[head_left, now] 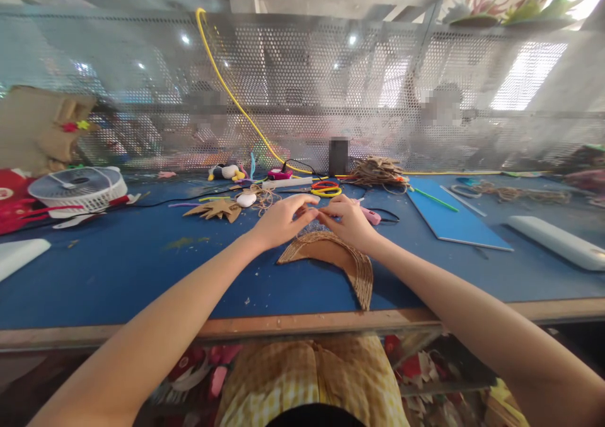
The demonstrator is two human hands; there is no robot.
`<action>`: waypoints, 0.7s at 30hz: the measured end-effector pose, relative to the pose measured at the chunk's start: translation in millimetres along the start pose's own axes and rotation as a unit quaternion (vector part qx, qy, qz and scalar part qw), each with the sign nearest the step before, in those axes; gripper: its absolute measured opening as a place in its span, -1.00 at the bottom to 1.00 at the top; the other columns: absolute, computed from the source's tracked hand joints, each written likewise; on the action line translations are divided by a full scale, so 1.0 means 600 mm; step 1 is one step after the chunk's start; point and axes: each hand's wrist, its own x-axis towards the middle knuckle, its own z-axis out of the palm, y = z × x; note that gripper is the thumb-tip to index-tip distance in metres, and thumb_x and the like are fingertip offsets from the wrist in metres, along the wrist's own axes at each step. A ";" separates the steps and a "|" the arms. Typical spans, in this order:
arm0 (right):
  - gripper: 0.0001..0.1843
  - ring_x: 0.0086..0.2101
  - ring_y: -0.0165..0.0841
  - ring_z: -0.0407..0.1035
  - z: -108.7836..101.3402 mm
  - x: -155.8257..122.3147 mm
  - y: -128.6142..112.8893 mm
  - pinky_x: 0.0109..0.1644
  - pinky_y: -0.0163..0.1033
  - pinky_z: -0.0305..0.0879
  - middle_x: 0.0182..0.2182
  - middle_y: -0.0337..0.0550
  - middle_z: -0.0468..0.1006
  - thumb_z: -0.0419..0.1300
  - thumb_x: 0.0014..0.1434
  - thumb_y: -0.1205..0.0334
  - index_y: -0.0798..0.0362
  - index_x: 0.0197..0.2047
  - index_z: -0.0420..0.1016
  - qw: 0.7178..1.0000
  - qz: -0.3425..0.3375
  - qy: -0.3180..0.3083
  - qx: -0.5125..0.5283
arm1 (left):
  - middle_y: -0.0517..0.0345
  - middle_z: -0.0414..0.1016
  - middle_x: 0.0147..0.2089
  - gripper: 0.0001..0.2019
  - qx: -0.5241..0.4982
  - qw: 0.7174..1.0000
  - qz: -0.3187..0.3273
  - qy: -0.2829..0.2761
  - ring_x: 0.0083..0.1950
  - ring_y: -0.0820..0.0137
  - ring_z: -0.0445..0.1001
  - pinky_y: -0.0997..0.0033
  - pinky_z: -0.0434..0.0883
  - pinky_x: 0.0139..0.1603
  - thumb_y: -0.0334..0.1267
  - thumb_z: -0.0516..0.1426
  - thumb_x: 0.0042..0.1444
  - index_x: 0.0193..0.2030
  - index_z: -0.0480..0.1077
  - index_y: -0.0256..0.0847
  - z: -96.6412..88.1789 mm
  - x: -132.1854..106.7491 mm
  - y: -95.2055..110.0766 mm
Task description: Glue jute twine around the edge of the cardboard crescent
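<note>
A curved piece wound with brown jute cord lies on the blue table in front of me. My left hand and my right hand meet just above its far edge, fingertips pinched together on the cord or the piece's edge. What exactly sits between the fingertips is too small to tell. Both forearms reach in from the near edge.
A star-shaped jute piece, a white fan, a tangle of jute cord, coloured rings, a blue board and a white block lie around. A perforated metal screen closes the back. Scraps lie below the table edge.
</note>
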 end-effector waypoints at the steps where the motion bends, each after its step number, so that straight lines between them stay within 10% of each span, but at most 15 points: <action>1: -0.74 -0.28 -0.26 0.34 0.001 0.000 -0.001 -0.10 -0.13 0.27 -0.44 -0.17 0.60 0.19 0.31 0.14 -0.04 -0.37 0.64 1.000 -0.004 -0.001 0.009 | 0.08 0.63 -0.20 -0.65 0.014 1.000 -0.017 -0.002 -0.22 0.34 0.56 0.34 0.43 -0.14 -0.07 -0.02 0.37 -0.02 0.51 -0.18 0.000 0.000 -0.003; 7: -0.72 -0.21 -0.23 0.34 -0.006 -0.001 0.002 0.00 -0.07 0.25 -0.37 -0.17 0.65 0.12 0.35 0.14 -0.03 -0.28 0.65 1.000 -0.018 -0.005 -0.023 | 0.09 0.49 -0.50 -0.75 0.230 0.959 -0.165 0.030 -0.42 0.28 0.46 0.31 0.36 -0.30 -0.18 0.08 0.26 -0.32 0.55 -0.19 -0.049 -0.006 -0.075; 12: -0.76 -0.12 -0.10 0.33 -0.014 0.000 0.016 0.01 0.00 0.21 -0.30 -0.04 0.64 0.10 0.30 0.21 0.02 -0.32 0.57 0.987 0.046 0.021 -0.150 | -0.27 0.52 -0.01 -0.79 0.277 0.948 -0.149 0.057 0.06 0.01 0.46 0.04 0.36 0.10 -0.45 0.10 0.10 -0.20 0.55 -0.34 -0.071 -0.012 -0.104; 17: -0.81 -0.10 -0.11 0.38 -0.042 0.014 0.041 -0.01 -0.06 0.22 -0.17 0.04 0.61 0.11 0.24 0.19 0.06 -0.22 0.52 0.957 0.166 -0.013 -0.237 | 0.12 0.59 -0.01 -0.73 0.082 0.985 0.001 -0.153 0.00 0.28 0.54 0.33 0.42 0.03 -0.05 0.17 0.21 -0.01 0.54 -0.03 -0.033 -0.010 -0.056; 21: -0.74 -0.27 -0.14 0.45 -0.097 0.034 0.066 -0.18 -0.13 0.22 -0.33 0.05 0.62 0.10 0.22 0.14 0.08 -0.31 0.56 0.940 0.220 -0.069 -0.251 | 0.09 0.60 -0.17 -0.71 0.072 0.978 -0.013 -0.195 -0.16 0.26 0.55 0.39 0.40 -0.20 -0.01 0.25 0.08 -0.14 0.55 -0.11 -0.007 -0.015 -0.018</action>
